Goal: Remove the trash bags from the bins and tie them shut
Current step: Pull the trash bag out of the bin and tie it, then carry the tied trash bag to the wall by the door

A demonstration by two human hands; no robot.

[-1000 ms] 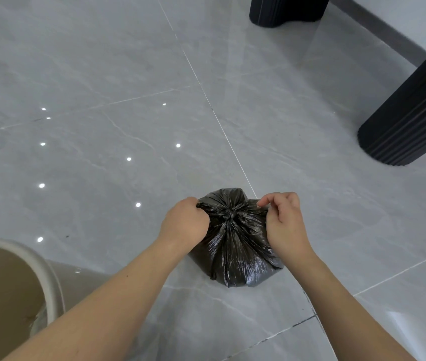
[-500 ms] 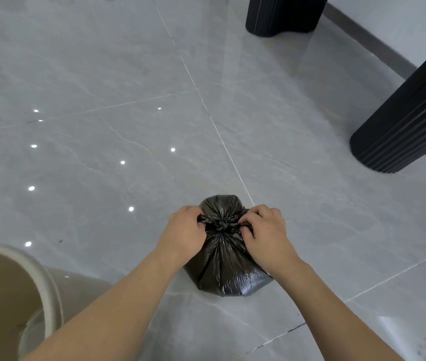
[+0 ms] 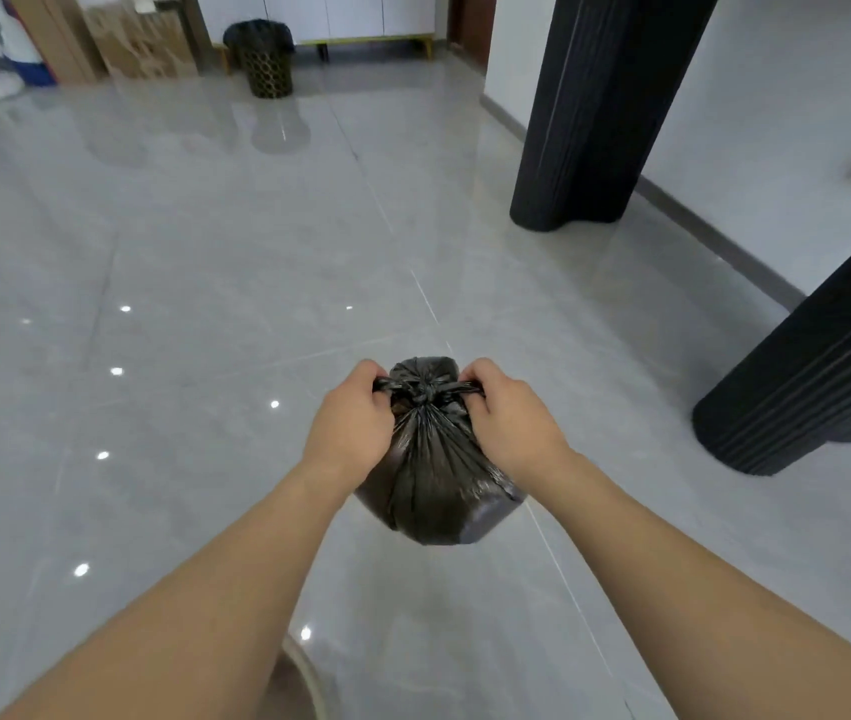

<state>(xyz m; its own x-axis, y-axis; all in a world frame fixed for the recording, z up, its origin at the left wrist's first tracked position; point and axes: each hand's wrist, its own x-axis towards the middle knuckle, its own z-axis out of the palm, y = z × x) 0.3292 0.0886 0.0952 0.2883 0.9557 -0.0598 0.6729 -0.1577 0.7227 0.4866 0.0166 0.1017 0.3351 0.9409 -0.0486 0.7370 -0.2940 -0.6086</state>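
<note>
At centre frame, your left hand (image 3: 349,427) and right hand (image 3: 509,420) flank the black trash bag (image 3: 436,485); each grip pinches a twisted end beside the knot (image 3: 421,393); upper left, a lined bin (image 3: 262,58) stands on the grey floor (image 3: 205,241).

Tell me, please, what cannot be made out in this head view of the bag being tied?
- Contents of the black trash bag: hidden by opaque plastic.
- Fingertips of the left hand and right hand: curled under, so each grip on the knot tails is partly hidden.
- Pale bin: cut off by the bottom edge and the left forearm.
- Far lined bin: too small, contents unclear.
</note>
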